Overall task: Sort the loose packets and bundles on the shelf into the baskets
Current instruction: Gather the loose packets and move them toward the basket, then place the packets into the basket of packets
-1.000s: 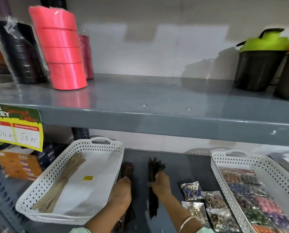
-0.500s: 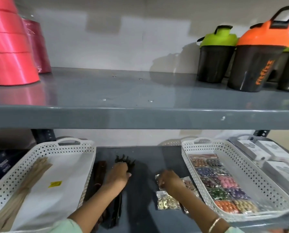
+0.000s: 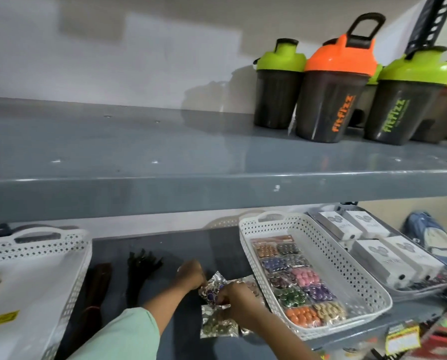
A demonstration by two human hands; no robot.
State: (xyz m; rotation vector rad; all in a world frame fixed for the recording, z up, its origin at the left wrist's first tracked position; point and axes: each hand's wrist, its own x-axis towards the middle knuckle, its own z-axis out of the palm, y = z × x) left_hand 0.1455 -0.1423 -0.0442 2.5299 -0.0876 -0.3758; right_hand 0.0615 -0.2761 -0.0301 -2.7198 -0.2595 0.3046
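Observation:
Several shiny clear packets of beads [image 3: 218,326] lie loose on the lower grey shelf between two white perforated baskets. My left hand [image 3: 191,275] and my right hand [image 3: 234,297] both pinch the top packet [image 3: 212,289], which holds blue beads. The right basket [image 3: 347,268] holds several packets of coloured beads. The left basket [image 3: 69,255] is lined with white paper. A black stick bundle [image 3: 136,276] and a brown stick bundle [image 3: 96,294] lie on the shelf beside the left basket.
The upper grey shelf edge [image 3: 217,190] overhangs the work area and carries shaker bottles [image 3: 334,94] with green and orange lids at the right. A tray of white boxes [image 3: 378,250] sits right of the bead basket.
The view swung right. My left hand let go of the black bundle and moved right to the bead packets, joining my right hand on the top packet.

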